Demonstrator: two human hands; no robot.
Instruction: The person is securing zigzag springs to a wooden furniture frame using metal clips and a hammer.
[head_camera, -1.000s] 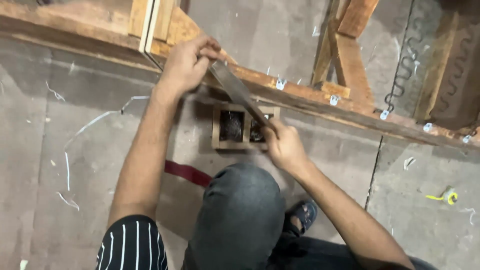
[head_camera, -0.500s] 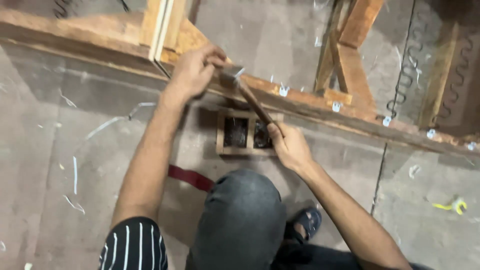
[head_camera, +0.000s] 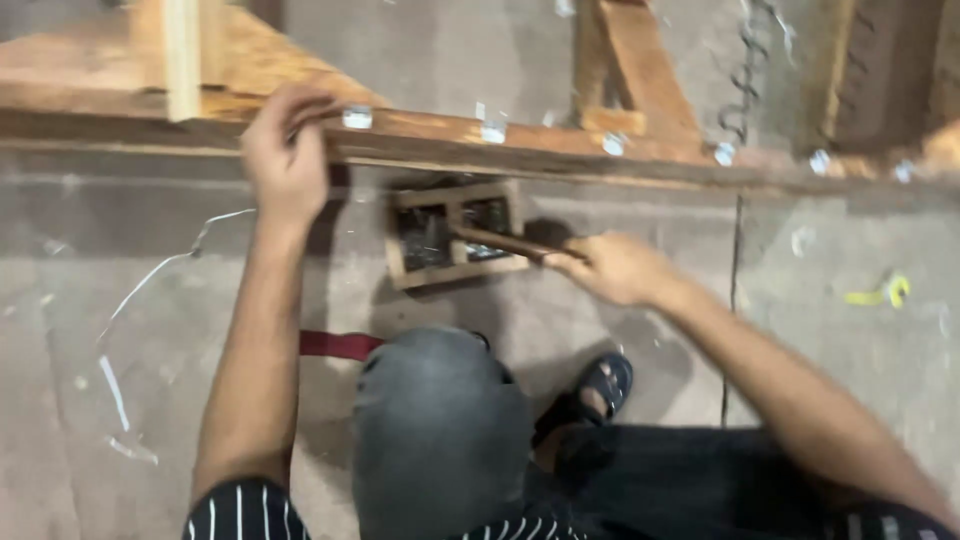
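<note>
We are at the nailing step: our left hand (head_camera: 285, 160) pinches sth small on the wooden rail (head_camera: 560, 150), right hand (head_camera: 615, 268) fingers clenched on the hammer handle (head_camera: 500, 240) over the nail box (head_camera: 450, 235). Next move, we judge: a careful strike.

Grey concrete floor (head_camera: 150, 420) marked with pale scratches. A flat dark-red strap (head_camera: 338, 344) lies on it beside a black open-toed sandal (head_camera: 603, 381). A small yellow scrap (head_camera: 880, 292) rests at far right. A dark coiled metal spring (head_camera: 748, 70) lies beyond, near a slanted wooden brace (head_camera: 640, 70).
</note>
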